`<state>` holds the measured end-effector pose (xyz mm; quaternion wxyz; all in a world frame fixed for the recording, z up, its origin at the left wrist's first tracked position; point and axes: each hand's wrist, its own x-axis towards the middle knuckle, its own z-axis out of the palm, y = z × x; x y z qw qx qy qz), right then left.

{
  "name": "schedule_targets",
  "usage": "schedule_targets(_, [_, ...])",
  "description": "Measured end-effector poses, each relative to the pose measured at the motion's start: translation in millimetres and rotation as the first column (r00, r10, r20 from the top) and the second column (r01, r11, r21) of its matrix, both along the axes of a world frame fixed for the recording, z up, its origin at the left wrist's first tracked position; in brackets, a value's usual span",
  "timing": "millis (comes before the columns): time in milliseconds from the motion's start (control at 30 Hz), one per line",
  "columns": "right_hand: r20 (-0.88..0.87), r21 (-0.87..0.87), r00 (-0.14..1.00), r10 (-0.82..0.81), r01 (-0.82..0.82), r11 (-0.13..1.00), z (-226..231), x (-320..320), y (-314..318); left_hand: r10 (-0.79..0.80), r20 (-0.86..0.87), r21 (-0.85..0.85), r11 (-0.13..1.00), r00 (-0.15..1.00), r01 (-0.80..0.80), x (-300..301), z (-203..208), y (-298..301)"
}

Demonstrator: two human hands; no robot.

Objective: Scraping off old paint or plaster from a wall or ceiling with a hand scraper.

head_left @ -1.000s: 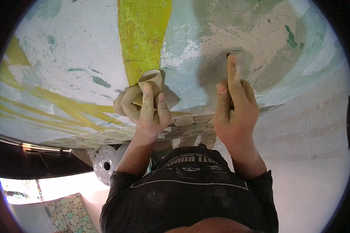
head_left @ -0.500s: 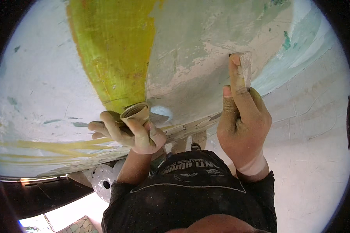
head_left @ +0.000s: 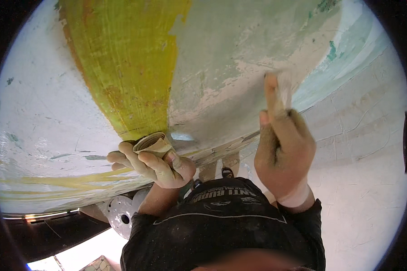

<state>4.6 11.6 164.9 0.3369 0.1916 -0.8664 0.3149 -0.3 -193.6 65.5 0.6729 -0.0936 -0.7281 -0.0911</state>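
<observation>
My left hand [head_left: 160, 167] has its fingers curled around a rolled beige sheet [head_left: 154, 143], like rolled sandpaper, its coiled end facing up. That roll is just below the yellow painted band on the curved painted surface [head_left: 221, 58]. Higher and to the right, my right hand [head_left: 285, 149] grips a thin, pale, flat rectangular piece [head_left: 286, 90], with the index finger stretched along it toward the surface. The piece and fingertip are smeared by motion, and I cannot tell whether they touch the surface. White dust coats both hands.
A broad yellow band [head_left: 126, 58] runs down the patchy pale green and white surface. At lower left are a round, speckled whitish object with holes [head_left: 118, 214] and a dark panel [head_left: 45, 235]. Pale wall or floor [head_left: 357, 180] lies to the right.
My right hand has shifted slightly down with the flat piece, now blurred. My left hand and the rolled sheet have moved a little lower in the view.
</observation>
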Motion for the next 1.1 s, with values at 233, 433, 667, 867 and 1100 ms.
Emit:
schedule_targets(233, [0.085, 0.018, 0.996, 0.001, -0.002, 1.0, -4, 4, 1, -0.021, 0.014, 0.037, 0.999, 1.0, 0.02, 2, 3, 4])
schedule_targets(433, [-0.022, 0.029, 0.996, 0.086, -0.086, 0.996, 8, -4, -3, 0.047, 0.172, -0.022, 0.999, 0.984, -0.044, 11, -1, -1])
schedule_targets(667, [-0.019, 0.029, 0.988, 0.154, -0.154, 0.988, 18, -9, -5, 0.082, 0.08, -0.009, 0.997, 0.993, -0.081, 3, -5, 1])
schedule_targets(867, [-0.095, 0.034, 0.988, 0.12, -0.118, 0.993, -1, -13, 11, 0.062, 0.046, -0.073, 0.996, 0.997, -0.059, 1, -2, 2])
schedule_targets(1100, [-0.123, -0.022, 0.992, 0.017, -0.02, 1.0, 19, -21, 33, 0.086, 0.03, -0.066, 0.994, 0.996, -0.084, -1, -8, -2])
